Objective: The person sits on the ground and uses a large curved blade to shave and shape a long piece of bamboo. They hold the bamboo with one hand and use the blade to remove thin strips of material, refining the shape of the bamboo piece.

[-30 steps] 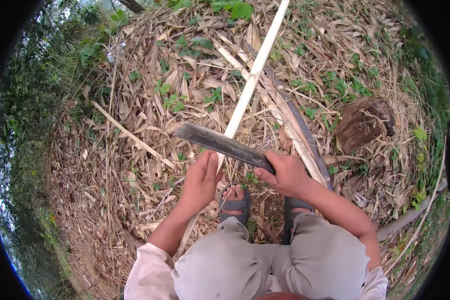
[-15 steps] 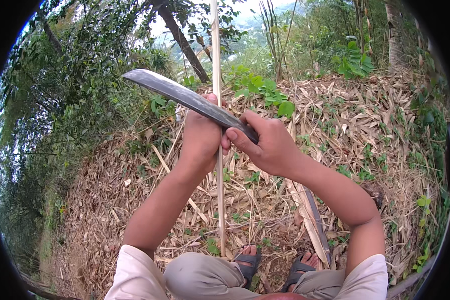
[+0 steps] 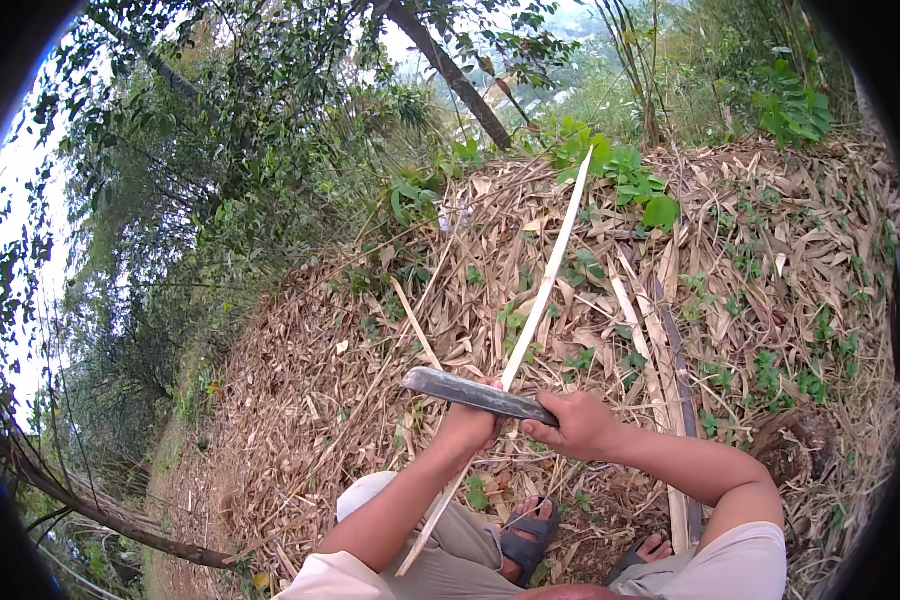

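A long pale strip of split bamboo (image 3: 547,285) slants from beside my left thigh up and away to a pointed far end. My left hand (image 3: 468,428) is closed round it, low on its length. In my right hand (image 3: 580,426) is a machete (image 3: 470,391) with a dark, broad blade, gripped at its right end. The blade lies crosswise over the strip, just above my left fingers, and its tip points left. It hides part of my left hand and of the strip. Whether the edge touches the bamboo I cannot tell.
Dry leaves (image 3: 370,350) cover the sloping ground. More split bamboo pieces (image 3: 657,365) lie at right, reaching down by my sandalled foot (image 3: 638,556). A thin loose stick (image 3: 417,325) lies beyond my left hand. Green shrubs and a leaning trunk (image 3: 450,72) stand behind.
Both hands have come down and nearer my lap with the machete and the strip. The strip, upright before, now leans away to the right. The view has turned left.
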{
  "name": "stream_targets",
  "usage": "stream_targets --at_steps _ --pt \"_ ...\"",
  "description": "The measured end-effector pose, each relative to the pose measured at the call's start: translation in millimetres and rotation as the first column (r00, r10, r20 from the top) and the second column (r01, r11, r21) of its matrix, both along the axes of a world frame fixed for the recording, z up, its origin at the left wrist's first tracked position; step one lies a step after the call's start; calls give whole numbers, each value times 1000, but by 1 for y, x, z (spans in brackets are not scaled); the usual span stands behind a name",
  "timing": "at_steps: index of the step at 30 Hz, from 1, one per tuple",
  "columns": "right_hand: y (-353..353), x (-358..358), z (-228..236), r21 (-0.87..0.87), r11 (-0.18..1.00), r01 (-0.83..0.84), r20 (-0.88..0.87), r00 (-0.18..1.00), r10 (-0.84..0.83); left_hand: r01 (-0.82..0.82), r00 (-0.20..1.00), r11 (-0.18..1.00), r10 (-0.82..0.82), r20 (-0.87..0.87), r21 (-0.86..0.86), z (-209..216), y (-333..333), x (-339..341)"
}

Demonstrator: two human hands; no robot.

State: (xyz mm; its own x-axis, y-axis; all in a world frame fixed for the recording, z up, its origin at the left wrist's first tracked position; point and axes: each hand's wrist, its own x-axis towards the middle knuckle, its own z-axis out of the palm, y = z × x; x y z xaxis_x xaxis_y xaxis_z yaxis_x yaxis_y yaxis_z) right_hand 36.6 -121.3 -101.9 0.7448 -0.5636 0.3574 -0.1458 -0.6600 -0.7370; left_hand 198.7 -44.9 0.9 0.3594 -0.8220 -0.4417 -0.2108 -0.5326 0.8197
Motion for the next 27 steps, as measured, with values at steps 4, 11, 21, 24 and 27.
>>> stream_targets --at_steps 4,11,21,24,27 --pt "21 -1 -15 167 974 -151 -129 976 174 -238 959 971 235 -157 2 -48 37 0" --pt "43 -42 -65 283 956 -80 -338 925 177 -399 831 910 410 -376 111 -155 64 -43" --pt "95 -89 -78 356 934 21 -660 714 236 -413 387 818 555 -736 400 -187 127 -99" --pt "105 -85 -82 376 926 32 -625 747 228 -359 494 862 500 -711 357 -186 145 -119" --pt "108 -83 -63 360 932 43 -703 670 241 -309 563 877 481 -672 368 -180 158 -131"
